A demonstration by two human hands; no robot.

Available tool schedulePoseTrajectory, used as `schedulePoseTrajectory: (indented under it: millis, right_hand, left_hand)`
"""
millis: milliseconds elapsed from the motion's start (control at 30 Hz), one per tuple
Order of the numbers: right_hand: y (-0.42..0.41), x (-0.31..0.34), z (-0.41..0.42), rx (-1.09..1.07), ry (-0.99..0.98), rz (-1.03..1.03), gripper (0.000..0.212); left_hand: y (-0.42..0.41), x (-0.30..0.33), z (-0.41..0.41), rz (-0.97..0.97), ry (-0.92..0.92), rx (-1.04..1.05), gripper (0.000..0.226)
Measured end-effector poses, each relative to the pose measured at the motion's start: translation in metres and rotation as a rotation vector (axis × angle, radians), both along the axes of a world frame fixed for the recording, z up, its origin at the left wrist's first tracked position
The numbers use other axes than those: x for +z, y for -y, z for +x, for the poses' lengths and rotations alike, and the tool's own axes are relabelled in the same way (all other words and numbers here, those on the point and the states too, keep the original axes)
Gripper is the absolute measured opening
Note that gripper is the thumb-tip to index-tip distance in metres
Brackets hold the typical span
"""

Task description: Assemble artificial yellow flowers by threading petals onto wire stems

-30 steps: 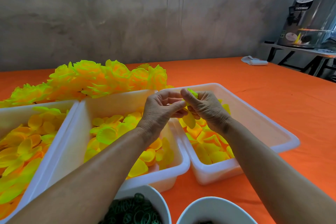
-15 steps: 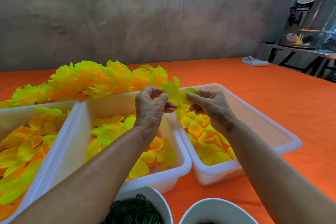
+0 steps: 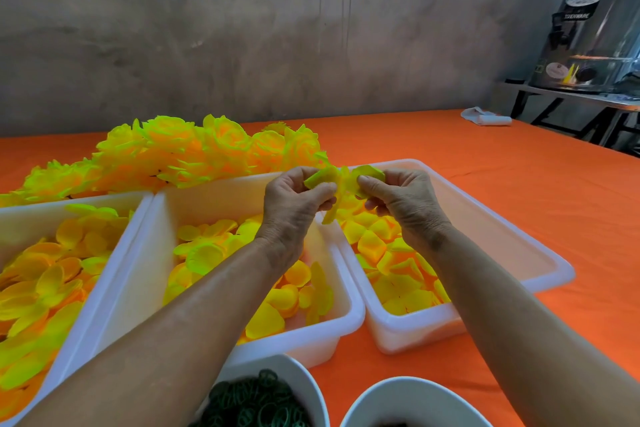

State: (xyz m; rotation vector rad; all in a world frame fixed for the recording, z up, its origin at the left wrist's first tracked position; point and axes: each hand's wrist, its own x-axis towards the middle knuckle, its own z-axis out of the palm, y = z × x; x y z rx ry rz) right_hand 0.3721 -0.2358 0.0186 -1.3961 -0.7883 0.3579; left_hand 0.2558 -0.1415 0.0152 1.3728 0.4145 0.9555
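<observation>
A yellow petal piece (image 3: pixel 341 184) is held between both hands above the gap between two white bins. My left hand (image 3: pixel 292 206) pinches its left lobe, and my right hand (image 3: pixel 401 204) pinches its right lobe. One lobe hangs down between the hands. No wire stem can be made out. Loose yellow petals fill the middle bin (image 3: pixel 343 315), the right bin (image 3: pixel 519 243) and the left bin (image 3: pixel 20 215). A heap of finished yellow flowers (image 3: pixel 187 152) lies behind the bins.
A white bowl (image 3: pixel 304 378) of dark green rings and a second white bowl (image 3: pixel 415 395) stand at the near edge. The orange table cloth (image 3: pixel 519 184) stretches right, with a white roll (image 3: pixel 486 118) far back. A steel urn (image 3: pixel 595 21) stands on a side table.
Both hands rose out of the right bin with the petal piece and spread it apart; the hands now sit slightly wider, with the piece stretched between them.
</observation>
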Motion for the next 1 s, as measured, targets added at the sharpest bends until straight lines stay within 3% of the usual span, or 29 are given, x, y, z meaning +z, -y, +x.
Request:
schedulePoseTrajectory:
  millis: [200,633,867,1000]
  right_hand:
    - [0.002,0.002,0.002,-0.219,-0.030,0.017,0.010]
    - [-0.002,0.002,0.007,-0.436,-0.081,0.082,0.021]
    - [0.002,0.002,0.027,-0.763,-0.206,0.050,0.027]
    - [-0.002,0.001,0.022,-0.582,-0.179,0.194,0.030]
  left_hand:
    - [-0.002,-0.001,0.001,-0.027,-0.013,0.060,0.012]
    - [-0.009,0.001,-0.002,-0.113,-0.056,0.217,0.016]
    - [-0.015,0.000,0.000,-0.142,-0.017,0.356,0.017]
    - [-0.009,-0.001,0.002,-0.110,0.009,0.267,0.021]
